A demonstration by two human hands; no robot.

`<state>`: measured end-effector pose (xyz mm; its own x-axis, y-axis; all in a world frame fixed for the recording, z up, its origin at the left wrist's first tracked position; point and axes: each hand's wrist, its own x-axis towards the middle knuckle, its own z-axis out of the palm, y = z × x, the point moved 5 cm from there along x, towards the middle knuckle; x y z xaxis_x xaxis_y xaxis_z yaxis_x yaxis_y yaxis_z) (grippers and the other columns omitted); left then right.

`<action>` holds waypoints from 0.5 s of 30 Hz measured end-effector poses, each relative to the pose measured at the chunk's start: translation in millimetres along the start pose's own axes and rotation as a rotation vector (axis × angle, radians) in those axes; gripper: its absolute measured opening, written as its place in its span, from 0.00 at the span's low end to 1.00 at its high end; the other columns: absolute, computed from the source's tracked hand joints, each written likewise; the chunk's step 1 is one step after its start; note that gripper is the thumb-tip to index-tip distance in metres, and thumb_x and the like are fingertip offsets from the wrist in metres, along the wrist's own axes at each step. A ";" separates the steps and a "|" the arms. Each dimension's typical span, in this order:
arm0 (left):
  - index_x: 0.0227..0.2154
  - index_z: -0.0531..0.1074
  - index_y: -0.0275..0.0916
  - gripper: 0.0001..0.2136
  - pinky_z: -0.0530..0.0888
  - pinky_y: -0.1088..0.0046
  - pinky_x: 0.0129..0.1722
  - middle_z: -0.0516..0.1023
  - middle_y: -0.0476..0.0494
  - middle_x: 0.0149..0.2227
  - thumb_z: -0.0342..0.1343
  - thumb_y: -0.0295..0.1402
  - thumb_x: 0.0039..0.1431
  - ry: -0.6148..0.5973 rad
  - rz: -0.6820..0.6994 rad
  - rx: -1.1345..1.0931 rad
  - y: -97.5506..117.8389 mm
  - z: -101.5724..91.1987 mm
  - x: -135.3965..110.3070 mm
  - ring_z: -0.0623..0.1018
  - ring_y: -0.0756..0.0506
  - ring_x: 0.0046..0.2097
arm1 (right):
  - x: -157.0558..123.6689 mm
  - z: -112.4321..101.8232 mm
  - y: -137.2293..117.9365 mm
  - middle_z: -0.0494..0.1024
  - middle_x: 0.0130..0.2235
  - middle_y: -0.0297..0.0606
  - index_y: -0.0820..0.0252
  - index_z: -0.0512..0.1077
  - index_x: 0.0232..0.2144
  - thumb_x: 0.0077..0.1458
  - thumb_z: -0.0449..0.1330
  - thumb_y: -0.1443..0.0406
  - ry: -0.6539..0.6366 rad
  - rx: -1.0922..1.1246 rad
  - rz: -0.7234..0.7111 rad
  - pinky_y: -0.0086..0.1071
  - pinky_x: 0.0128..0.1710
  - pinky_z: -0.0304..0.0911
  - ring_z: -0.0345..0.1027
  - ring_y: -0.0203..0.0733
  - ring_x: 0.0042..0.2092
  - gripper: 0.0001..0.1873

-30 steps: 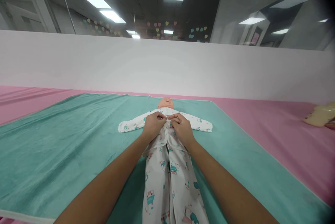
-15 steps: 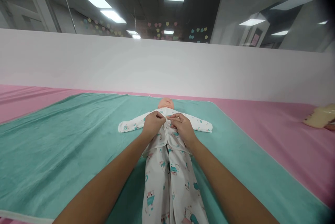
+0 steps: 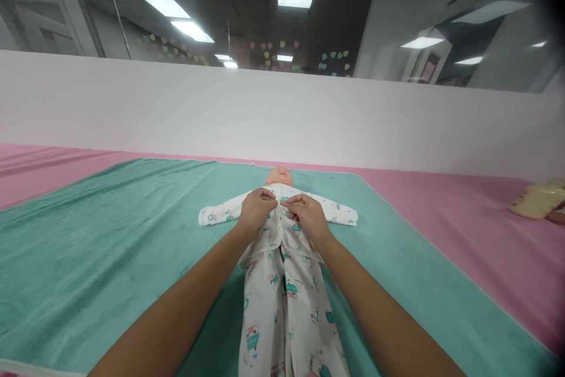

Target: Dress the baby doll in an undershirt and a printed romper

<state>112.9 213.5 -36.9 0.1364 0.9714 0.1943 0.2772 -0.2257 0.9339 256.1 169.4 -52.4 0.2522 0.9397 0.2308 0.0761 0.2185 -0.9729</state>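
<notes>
A baby doll (image 3: 279,177) lies on its back on a teal blanket (image 3: 110,236), dressed in a white printed sleepsuit (image 3: 282,306) with its sleeves spread out to both sides. My left hand (image 3: 256,210) pinches the left edge of the sleepsuit's front opening at the chest. My right hand (image 3: 305,214) pinches the right edge, close beside the left hand. Both hands have their fingers closed on the fabric just below the doll's neck. The sleepsuit's legs stretch toward me between my forearms.
The teal blanket lies over a pink sheet (image 3: 463,218) that reaches to a white wall (image 3: 282,112) behind the doll. A pale yellow object (image 3: 538,199) rests on the pink sheet at the far right.
Both hands stay pinched at the sleepsuit's chest; the fingers shifted only slightly. The camera tilted a little.
</notes>
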 end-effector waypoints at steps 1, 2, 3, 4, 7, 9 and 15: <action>0.29 0.69 0.38 0.09 0.63 0.79 0.23 0.74 0.50 0.26 0.54 0.31 0.41 0.013 0.002 0.016 0.1 -0.2 -0.5 0.71 0.51 0.26 | -0.1 0.1 -0.2 0.68 0.19 0.31 0.60 0.69 0.28 0.41 0.60 0.58 -0.011 0.005 0.008 0.24 0.19 0.51 0.59 0.32 0.22 0.12; 0.29 0.69 0.38 0.08 0.63 0.79 0.23 0.74 0.51 0.25 0.54 0.31 0.41 0.026 0.005 0.029 0.2 -0.4 -1.1 0.71 0.51 0.26 | 0.0 0.0 -0.2 0.68 0.19 0.31 0.60 0.69 0.28 0.40 0.60 0.59 -0.021 0.012 0.012 0.24 0.19 0.51 0.59 0.33 0.22 0.12; 0.29 0.69 0.39 0.08 0.63 0.79 0.23 0.74 0.51 0.25 0.54 0.31 0.41 0.037 0.008 0.037 0.1 -0.5 -1.8 0.70 0.51 0.25 | 0.3 -0.1 0.0 0.68 0.20 0.31 0.60 0.69 0.28 0.40 0.60 0.60 -0.031 0.021 0.012 0.25 0.20 0.52 0.60 0.33 0.22 0.12; 0.29 0.69 0.39 0.08 0.63 0.79 0.23 0.74 0.52 0.25 0.54 0.31 0.42 0.048 0.015 0.040 0.1 -0.6 -2.4 0.70 0.51 0.25 | 0.8 -0.5 0.3 0.68 0.20 0.31 0.60 0.69 0.27 0.40 0.60 0.60 -0.038 0.030 0.009 0.25 0.21 0.53 0.60 0.33 0.23 0.11; 0.30 0.69 0.38 0.09 0.64 0.78 0.25 0.75 0.51 0.25 0.54 0.33 0.43 0.073 0.035 0.040 0.4 -1.6 -3.7 0.72 0.51 0.27 | 2.7 -1.9 2.2 0.69 0.20 0.31 0.60 0.70 0.26 0.40 0.60 0.63 -0.056 0.060 0.007 0.25 0.23 0.54 0.60 0.32 0.23 0.08; 0.30 0.69 0.38 0.08 0.65 0.77 0.27 0.76 0.50 0.26 0.54 0.33 0.44 0.086 0.058 0.065 1.9 -2.5 -4.2 0.73 0.50 0.28 | 3.6 -2.7 3.2 0.69 0.19 0.31 0.60 0.70 0.25 0.39 0.59 0.64 -0.060 0.078 0.011 0.25 0.23 0.54 0.60 0.32 0.23 0.07; 0.33 0.72 0.41 0.08 0.66 0.74 0.35 0.77 0.52 0.26 0.50 0.31 0.49 0.097 0.231 0.247 12.9 -0.5 -6.8 0.75 0.48 0.33 | -0.9 -1.1 -1.6 0.72 0.22 0.33 0.61 0.68 0.24 0.41 0.61 0.61 -0.073 0.111 -0.034 0.26 0.24 0.54 0.60 0.32 0.24 0.09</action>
